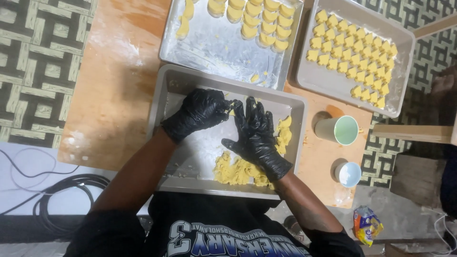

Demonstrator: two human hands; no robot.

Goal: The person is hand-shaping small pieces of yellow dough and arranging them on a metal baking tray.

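Both my hands wear black gloves and work inside a grey metal tray [162,119] dusted with flour. My left hand [200,112] is curled, fingers pinching a small bit of yellow dough [231,111] at its fingertips. My right hand [254,133] lies flat with fingers spread beside it, touching the same bit of dough. A pile of crumbled yellow dough [238,171] lies at the tray's near right part, with more dough [284,135] along its right wall.
A shiny tray [214,47] beyond holds rows of shaped yellow dough pieces [262,19]. A grey tray [404,62] at the right holds several small cut pieces [352,57]. A green cup [339,129] and a small white cup [348,173] stand right. Cables [62,190] lie on the floor left.
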